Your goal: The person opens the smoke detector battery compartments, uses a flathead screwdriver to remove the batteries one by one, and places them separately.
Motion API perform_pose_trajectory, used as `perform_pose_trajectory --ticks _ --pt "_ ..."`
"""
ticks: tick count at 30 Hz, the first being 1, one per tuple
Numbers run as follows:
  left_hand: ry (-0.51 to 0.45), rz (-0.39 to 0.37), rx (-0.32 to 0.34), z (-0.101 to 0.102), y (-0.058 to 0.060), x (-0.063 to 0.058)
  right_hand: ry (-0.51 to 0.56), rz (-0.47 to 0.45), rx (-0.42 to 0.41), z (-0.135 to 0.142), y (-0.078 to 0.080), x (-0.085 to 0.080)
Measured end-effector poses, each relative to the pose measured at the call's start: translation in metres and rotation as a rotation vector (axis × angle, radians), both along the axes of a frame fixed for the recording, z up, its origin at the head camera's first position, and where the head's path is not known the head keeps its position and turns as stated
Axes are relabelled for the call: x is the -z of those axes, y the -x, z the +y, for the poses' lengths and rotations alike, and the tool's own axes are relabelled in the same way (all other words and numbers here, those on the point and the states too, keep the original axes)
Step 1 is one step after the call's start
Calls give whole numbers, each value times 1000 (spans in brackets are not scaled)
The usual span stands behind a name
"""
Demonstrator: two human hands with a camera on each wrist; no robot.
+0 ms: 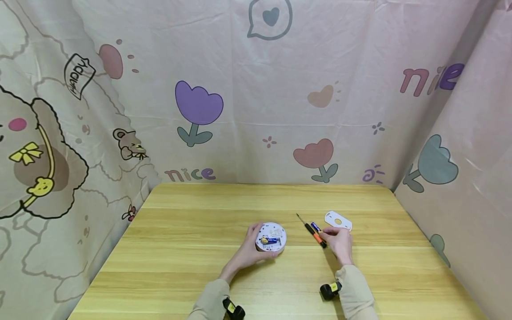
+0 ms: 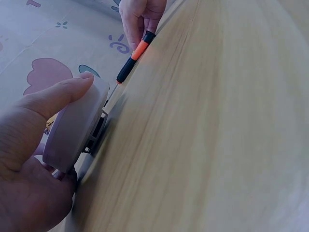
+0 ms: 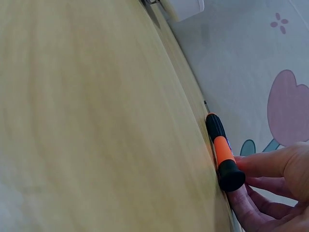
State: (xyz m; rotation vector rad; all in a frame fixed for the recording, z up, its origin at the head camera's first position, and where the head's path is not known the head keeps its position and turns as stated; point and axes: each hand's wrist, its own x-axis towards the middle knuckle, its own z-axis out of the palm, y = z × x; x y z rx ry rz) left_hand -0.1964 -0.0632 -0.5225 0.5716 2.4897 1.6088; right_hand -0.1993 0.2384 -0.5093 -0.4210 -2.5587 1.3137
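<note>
My left hand [image 1: 250, 249] grips a round white smoke-alarm-like device [image 1: 276, 231] by its rim, holding it tilted just above the table. Its back faces the head camera, and a blue battery [image 1: 272, 241] shows in the compartment there. In the left wrist view, the thumb lies across the device's white housing [image 2: 82, 113]. My right hand [image 1: 340, 242] reaches down at a loose blue battery [image 1: 315, 226]. A screwdriver [image 1: 314, 233] with a black and orange handle lies beside it. In the right wrist view, that handle [image 3: 223, 150] hides the fingertips' contact.
A white mounting plate [image 1: 332, 217] with a round hole lies just beyond my right hand. Everything rests on a wood-grain table [image 1: 192, 249]. Printed cloth [image 1: 256, 89] hangs behind and at both sides. Black wrist cameras [image 1: 330, 291] sit on both sleeves.
</note>
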Motion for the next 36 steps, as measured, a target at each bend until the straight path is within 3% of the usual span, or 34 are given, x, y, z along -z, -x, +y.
perform_pose_trajectory --ticks 10,15,25,31,36 --pt "0 -4 1 0 -1 -1 7 -3 -12 -2 -3 -1" --pt "5 -5 2 1 -1 -1 74 23 -6 -3 -4 0" --pt "4 -3 5 0 -1 -1 130 164 -11 -11 -5 -6" --pt "-11 -3 13 -1 0 0 229 273 -75 -23 -4 -9" --pt "-15 -4 18 -1 0 0 235 343 -152 -32 -3 -6"
